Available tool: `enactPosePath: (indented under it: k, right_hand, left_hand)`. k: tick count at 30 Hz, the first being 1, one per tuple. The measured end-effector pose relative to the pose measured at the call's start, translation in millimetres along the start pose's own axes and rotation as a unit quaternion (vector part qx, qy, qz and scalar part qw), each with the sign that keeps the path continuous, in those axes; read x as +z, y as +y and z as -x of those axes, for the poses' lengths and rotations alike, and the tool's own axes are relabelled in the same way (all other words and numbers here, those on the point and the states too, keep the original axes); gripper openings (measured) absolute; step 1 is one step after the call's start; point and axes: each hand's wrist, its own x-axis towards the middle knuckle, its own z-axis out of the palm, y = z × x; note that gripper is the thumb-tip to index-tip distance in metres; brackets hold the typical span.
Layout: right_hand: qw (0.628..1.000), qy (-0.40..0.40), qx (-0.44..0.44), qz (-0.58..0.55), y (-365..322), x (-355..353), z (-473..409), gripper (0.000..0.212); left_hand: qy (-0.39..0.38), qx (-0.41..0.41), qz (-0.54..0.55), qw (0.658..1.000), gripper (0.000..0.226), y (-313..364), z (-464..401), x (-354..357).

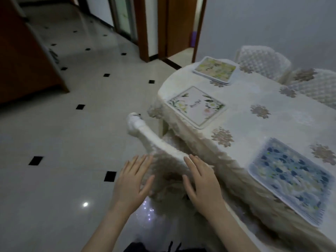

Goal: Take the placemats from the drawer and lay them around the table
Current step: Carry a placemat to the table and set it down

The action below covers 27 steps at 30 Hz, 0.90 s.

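Three placemats lie on the table (254,99), which wears a cream lace cloth. A blue floral placemat (289,179) sits near the front edge, overhanging it slightly. A white placemat with green leaves (197,106) lies at the left end. A yellow-green floral placemat (215,70), which looks like a small stack, rests at the far corner. My left hand (132,180) and my right hand (201,180) hover palm down with fingers spread, left of the table, over a chair back. Neither hand holds anything.
A white chair (156,142) is tucked under the table's left end, below my hands. Two chairs with quilted covers (263,60) stand at the far side. Glossy tiled floor (72,133) spreads to the left. A wooden cabinet (21,51) and doorways stand beyond.
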Motion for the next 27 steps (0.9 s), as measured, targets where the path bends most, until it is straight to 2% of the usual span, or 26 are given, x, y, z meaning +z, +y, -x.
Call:
enactPosePath:
  k: [6, 12, 20, 27]
  right_hand:
    - [0.991, -0.081, -0.106, 0.032, -111.2, 76.3, -48.7, 0.048]
    - [0.975, -0.139, -0.166, 0.058, -177.7, 126.9, -99.5, 0.050]
    - [0.966, -0.205, -0.147, 0.053, -212.8, 198.1, -184.1, 0.053]
    - [0.969, -0.210, -0.125, 0.021, -231.6, 260.1, -319.8, 0.056]
  left_hand:
    - [0.039, -0.093, -0.025, 0.995, 0.056, -119.8, 55.1, -72.2]
    - [0.077, -0.147, -0.041, 0.985, 0.054, -188.8, 69.2, -112.8]
    - [0.026, -0.182, -0.060, 0.981, 0.056, -257.5, 24.5, -106.5]
    - [0.035, -0.206, -0.076, 0.975, 0.059, -353.7, -82.9, -142.6]
